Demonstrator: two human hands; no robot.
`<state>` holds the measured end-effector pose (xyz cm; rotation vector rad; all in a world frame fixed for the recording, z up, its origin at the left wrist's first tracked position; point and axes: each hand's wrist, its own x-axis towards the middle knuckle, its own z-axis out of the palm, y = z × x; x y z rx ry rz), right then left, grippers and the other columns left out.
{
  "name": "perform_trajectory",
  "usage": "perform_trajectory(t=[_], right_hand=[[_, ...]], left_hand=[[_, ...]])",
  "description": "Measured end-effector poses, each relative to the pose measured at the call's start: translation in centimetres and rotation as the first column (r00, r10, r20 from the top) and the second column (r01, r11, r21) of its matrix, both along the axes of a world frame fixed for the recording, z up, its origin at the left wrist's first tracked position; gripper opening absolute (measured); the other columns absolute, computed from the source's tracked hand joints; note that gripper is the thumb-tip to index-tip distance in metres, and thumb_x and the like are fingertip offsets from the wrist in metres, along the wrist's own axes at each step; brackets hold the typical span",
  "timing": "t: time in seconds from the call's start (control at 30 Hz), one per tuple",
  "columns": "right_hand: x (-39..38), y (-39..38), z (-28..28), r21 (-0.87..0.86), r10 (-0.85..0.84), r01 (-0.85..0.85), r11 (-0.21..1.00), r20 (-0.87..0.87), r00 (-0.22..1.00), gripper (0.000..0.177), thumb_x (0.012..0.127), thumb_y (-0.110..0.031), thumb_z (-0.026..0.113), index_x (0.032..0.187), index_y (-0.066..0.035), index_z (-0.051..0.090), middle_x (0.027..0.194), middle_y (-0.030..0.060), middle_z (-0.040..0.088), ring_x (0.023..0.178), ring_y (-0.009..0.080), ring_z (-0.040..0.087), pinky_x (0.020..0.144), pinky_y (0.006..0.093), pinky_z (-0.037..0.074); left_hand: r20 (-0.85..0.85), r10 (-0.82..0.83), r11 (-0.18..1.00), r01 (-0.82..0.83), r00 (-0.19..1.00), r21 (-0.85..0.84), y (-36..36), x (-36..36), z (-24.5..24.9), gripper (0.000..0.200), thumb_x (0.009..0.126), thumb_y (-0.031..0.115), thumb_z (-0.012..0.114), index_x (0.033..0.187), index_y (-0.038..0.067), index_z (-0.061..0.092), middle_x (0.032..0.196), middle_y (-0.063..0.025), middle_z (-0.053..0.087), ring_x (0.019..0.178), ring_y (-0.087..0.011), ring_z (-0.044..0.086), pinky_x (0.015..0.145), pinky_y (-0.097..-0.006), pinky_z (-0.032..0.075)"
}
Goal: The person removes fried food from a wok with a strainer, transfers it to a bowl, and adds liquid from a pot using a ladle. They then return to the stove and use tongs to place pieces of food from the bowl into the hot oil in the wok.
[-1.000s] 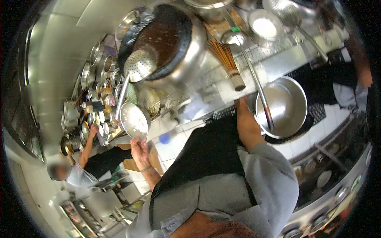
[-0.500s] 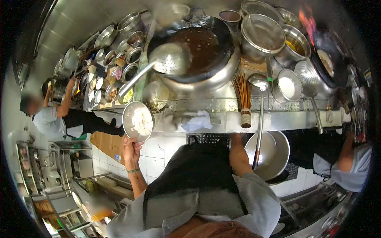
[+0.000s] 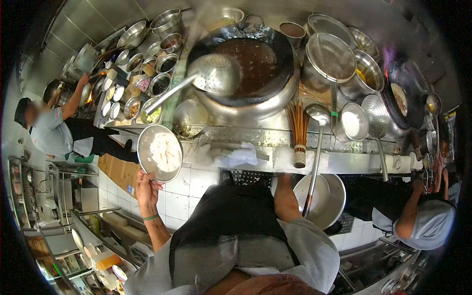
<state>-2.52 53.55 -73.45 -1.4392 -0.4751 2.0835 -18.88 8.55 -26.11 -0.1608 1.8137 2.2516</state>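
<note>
My left hand (image 3: 148,189) grips the near rim of a metal bowl (image 3: 145,151), thumb inside. White pieces (image 3: 167,152) lie in the bowl, which tilts toward me beside the counter front. My right forearm (image 3: 286,196) reaches to the counter edge; the hand and its fingers are hidden there. A perforated skimmer (image 3: 216,74) lies over the left side of a large wok (image 3: 194,59) of brown liquid, its handle pointing down left. Near the right forearm are a bamboo brush (image 3: 299,137) and a long-handled ladle (image 3: 318,115).
Left of the wok stand several seasoning containers (image 3: 160,84). On the right are a strainer over a pot (image 3: 332,56), a small bowl of white stuff (image 3: 354,123) and another wok (image 3: 408,98) beside a flame. A co-worker (image 3: 49,130) works at left, another (image 3: 425,221) at right.
My left hand and the bowl have moved a little left. The view has shifted slightly, so the counter sits lower. At the far right the flame is smaller and a raised ladle shows.
</note>
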Motion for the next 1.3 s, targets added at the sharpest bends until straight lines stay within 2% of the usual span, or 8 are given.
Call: perform_trajectory(t=[0.23,0.57,0.83,0.97,1.1,1.2,1.3], right_hand=[[-0.5,-0.2,0.5,-0.001,0.028,-0.028,1.000,-0.002,1.000,0.018,0.086,-0.022,0.060,0.101,-0.013,0.065,0.100,0.0086,0.068,0.083,0.0246,0.062,0.073,0.0411,0.051],[0.0,-1.3,0.0,-0.029,0.078,-0.077,0.997,0.005,0.997,0.020,0.086,-0.022,0.061,0.102,-0.012,0.065,0.100,0.0086,0.067,0.083,0.0241,0.061,0.073,0.0409,0.051],[-0.1,-1.0,0.1,-0.034,0.137,-0.136,0.990,0.010,0.991,0.021,0.085,-0.021,0.062,0.103,-0.011,0.064,0.101,0.0087,0.067,0.083,0.0237,0.060,0.073,0.0407,0.050],[-0.4,-1.0,0.7,-0.020,0.147,-0.147,0.989,0.000,0.989,0.021,0.084,-0.021,0.062,0.103,-0.011,0.064,0.101,0.0087,0.066,0.083,0.0235,0.060,0.072,0.0406,0.050],[-0.4,-0.8,1.5,0.015,0.137,-0.137,0.990,0.000,0.991,0.022,0.084,-0.021,0.063,0.104,-0.011,0.063,0.101,0.0087,0.066,0.083,0.0233,0.059,0.072,0.0405,0.050],[0.0,-1.1,2.8,0.081,0.167,-0.168,0.983,0.018,0.986,0.023,0.084,-0.021,0.063,0.104,-0.010,0.063,0.102,0.0087,0.066,0.083,0.0231,0.059,0.072,0.0404,0.050],[2.1,-2.9,5.3,0.205,0.292,-0.317,0.926,0.146,0.945,0.023,0.083,-0.020,0.063,0.104,-0.010,0.063,0.102,0.0087,0.066,0.083,0.0230,0.059,0.072,0.0404,0.050]], left_hand=[[-0.013,0.009,1.000,-0.009,1.000,0.009,0.1,-0.2,0.6,0.002,0.092,-0.001,0.055,0.093,0.001,0.054,0.071,-0.0129,0.068,0.052,-0.0179,0.068,0.041,-0.0238,0.057],[0.066,0.089,0.993,-0.083,0.994,-0.086,0.1,3.4,1.1,0.004,0.092,0.000,0.055,0.095,0.002,0.055,0.076,-0.0128,0.069,0.053,-0.0192,0.069,0.042,-0.0243,0.057],[0.145,0.134,0.989,-0.123,0.980,-0.082,1.5,5.9,-0.1,0.005,0.092,-0.001,0.055,0.094,0.004,0.054,0.077,-0.0130,0.069,0.055,-0.0205,0.070,0.042,-0.0249,0.057],[0.146,0.098,0.993,-0.087,0.984,-0.079,0.9,6.3,-1.0,0.005,0.092,-0.001,0.055,0.093,0.004,0.054,0.077,-0.0131,0.069,0.056,-0.0206,0.070,0.042,-0.0251,0.057],[0.133,0.088,0.988,-0.069,0.987,-0.140,1.5,5.0,-0.7,0.012,0.091,0.003,0.056,0.103,0.003,0.058,0.079,-0.0088,0.068,0.053,-0.0136,0.064,0.043,-0.0212,0.050],[0.105,0.024,0.990,-0.009,0.994,-0.143,1.3,3.2,-0.9,0.012,0.092,0.002,0.056,0.104,0.003,0.058,0.080,-0.0094,0.069,0.053,-0.0144,0.065,0.042,-0.0213,0.050],[0.111,-0.012,0.992,0.025,0.994,-0.121,0.8,1.0,-0.7,0.006,0.091,-0.001,0.056,0.093,0.005,0.056,0.076,-0.0115,0.069,0.053,-0.0175,0.068,0.043,-0.0245,0.056]])
